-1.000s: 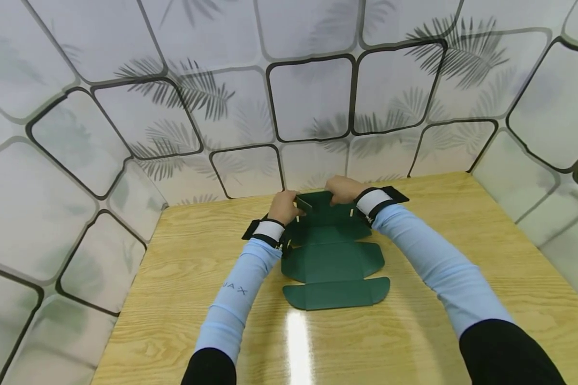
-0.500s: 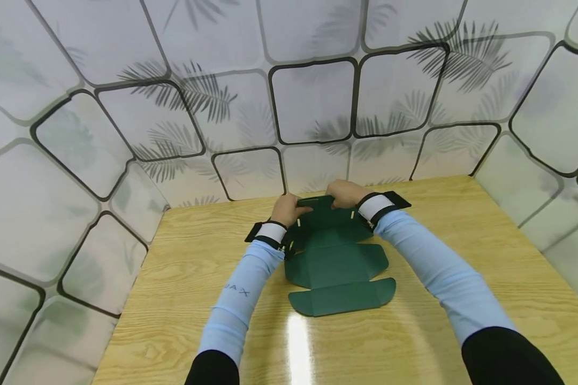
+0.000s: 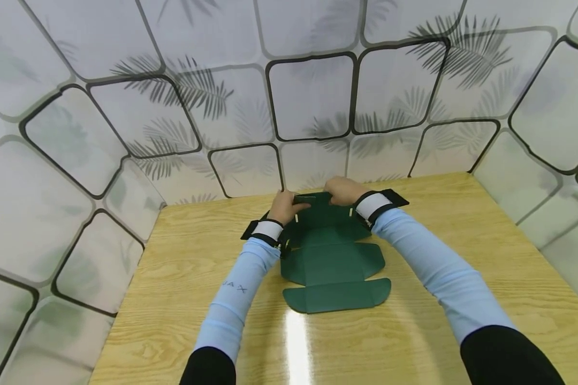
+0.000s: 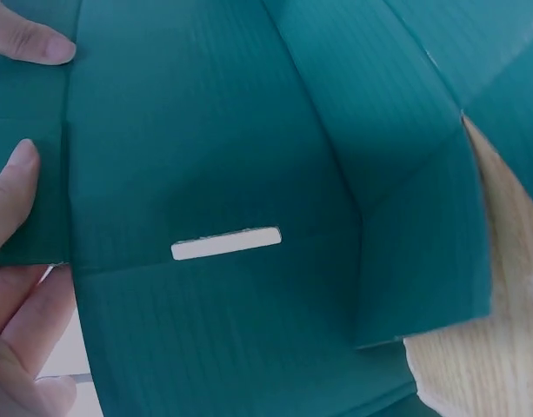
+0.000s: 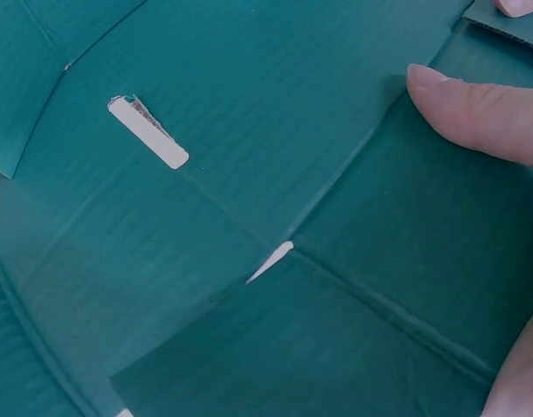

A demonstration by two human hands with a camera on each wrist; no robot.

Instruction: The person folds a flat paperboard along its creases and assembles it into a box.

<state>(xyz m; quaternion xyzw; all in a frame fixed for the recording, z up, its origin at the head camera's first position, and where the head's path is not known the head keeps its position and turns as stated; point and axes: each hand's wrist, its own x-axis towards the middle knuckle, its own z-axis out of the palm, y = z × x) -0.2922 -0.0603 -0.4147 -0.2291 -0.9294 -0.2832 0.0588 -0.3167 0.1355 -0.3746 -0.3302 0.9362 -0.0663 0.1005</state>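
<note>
A dark green cardboard box blank, partly unfolded, is on the far half of a table, right of the table's middle line of sight only slightly. Its long axis runs away from the person, with the far end leaning a little to the left. The near end points at the person and finishes in a narrow flap with rounded ends, lying crosswise. The far panel, which has two pale slots, is raised and tilted.

At that far edge, the left hand pinches a small folded flap at the left corner, thumb in front and fingers behind. The right hand grips the edge at the right, its thumb on the inner face; its other fingers are mostly hidden.

The table has a light yellow wood grain, and a bright streak of reflected light shines near the person. Pale walls rise behind and on both sides, patterned with dark rounded outlines and grey palm fronds. Light blue sleeves cover the forearms, with black-and-white straps at the wrists
</note>
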